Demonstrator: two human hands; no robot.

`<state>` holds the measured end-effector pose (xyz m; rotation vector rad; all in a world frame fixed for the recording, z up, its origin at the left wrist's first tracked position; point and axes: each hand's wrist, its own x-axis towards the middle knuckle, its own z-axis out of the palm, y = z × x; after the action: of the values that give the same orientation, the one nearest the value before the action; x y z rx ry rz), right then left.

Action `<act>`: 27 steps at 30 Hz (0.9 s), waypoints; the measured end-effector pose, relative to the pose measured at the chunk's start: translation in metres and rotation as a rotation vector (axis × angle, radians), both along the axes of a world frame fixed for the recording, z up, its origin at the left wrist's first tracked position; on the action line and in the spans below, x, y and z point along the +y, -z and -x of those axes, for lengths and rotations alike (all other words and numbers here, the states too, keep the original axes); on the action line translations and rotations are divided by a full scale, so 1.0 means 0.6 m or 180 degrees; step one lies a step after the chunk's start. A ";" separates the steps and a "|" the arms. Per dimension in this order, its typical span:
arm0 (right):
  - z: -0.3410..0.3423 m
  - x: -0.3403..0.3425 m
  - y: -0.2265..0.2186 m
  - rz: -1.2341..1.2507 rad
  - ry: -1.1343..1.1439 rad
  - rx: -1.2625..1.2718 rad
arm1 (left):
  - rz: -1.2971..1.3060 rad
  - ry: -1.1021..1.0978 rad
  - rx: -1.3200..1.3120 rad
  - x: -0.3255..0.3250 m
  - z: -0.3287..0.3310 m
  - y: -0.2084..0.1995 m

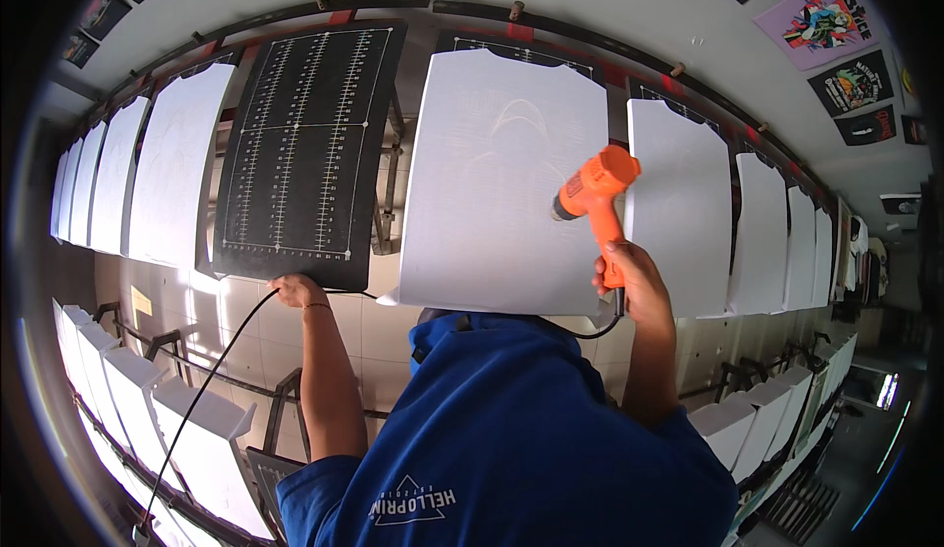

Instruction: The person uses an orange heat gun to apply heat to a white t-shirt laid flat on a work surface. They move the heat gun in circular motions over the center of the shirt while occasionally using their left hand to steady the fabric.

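An orange heat gun (602, 193) is gripped by its handle in my right hand (634, 280). Its dark nozzle points left over a white T-shirt (492, 183) stretched on a board, which bears a faint curved outline. From the handle's base a black power cord (211, 375) runs behind my body and out to the lower left. My left hand (293, 291) is closed on this cord beside the lower edge of a black board (295, 144) printed with white rulers and grid lines. That board carries no shirt.
More boards with white shirts line both sides, such as one on the left (182, 169) and one on the right (678, 208). A dark metal rail (472, 8) runs behind them. Behind me stands a second row of white-covered boards (202, 429). Printed pictures (819, 18) hang on the wall.
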<state>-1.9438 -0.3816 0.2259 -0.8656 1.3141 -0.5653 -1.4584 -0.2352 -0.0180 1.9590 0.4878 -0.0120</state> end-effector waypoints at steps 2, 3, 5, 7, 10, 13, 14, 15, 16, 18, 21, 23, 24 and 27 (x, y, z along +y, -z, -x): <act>-0.029 -0.006 0.003 -0.0094 -0.0206 -0.0122 | -0.0483 0.0245 -0.0036 0.002 0.001 0.001; -0.047 -0.009 0.002 -0.0130 -0.0335 -0.0205 | -0.0726 0.0363 -0.0050 0.003 0.001 0.001; -0.078 -0.015 0.010 -0.0114 -0.0624 -0.0338 | -0.0655 0.0363 0.0015 0.008 -0.005 0.008; -0.110 -0.021 0.017 -0.0082 -0.0912 -0.0414 | -0.0625 0.0350 0.0097 0.006 -0.005 0.001; -0.156 -0.026 0.024 -0.0061 -0.1190 -0.0546 | -0.0467 0.0251 0.0181 -0.009 0.007 -0.027; -0.192 -0.032 0.031 -0.0084 -0.1482 -0.0591 | -0.0132 0.0047 0.0161 0.002 -0.003 -0.011; -0.200 -0.034 0.033 -0.0102 -0.1541 -0.0608 | -0.0131 0.0047 0.0144 0.002 -0.002 -0.010; -0.207 -0.036 0.034 -0.0120 -0.1597 -0.0626 | -0.0131 0.0049 0.0126 0.002 -0.002 -0.009; -0.211 -0.036 0.035 -0.0138 -0.1641 -0.0635 | -0.0159 0.0065 0.0087 -0.002 0.003 -0.013; -0.212 -0.036 0.031 -0.0145 -0.1617 -0.0552 | -0.0216 0.0104 0.0006 -0.009 0.011 -0.021; -0.201 -0.033 0.028 -0.0134 -0.1521 -0.0481 | -0.0204 0.0156 -0.0007 -0.010 0.007 -0.018; -0.179 -0.030 0.025 -0.0100 -0.1418 -0.0485 | -0.0326 0.0289 -0.0091 0.005 -0.002 0.002; -0.165 -0.028 0.022 -0.0089 -0.1338 -0.0458 | -0.0385 0.0358 -0.0134 0.014 -0.007 0.012; -0.114 -0.021 0.020 -0.0053 -0.1037 -0.0413 | -0.0310 0.0364 0.0072 0.018 -0.013 0.022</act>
<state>-1.8755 -0.3942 0.2141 -0.9887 1.0320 -0.3473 -1.4506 -0.2245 -0.0310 2.0823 0.3970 -0.0842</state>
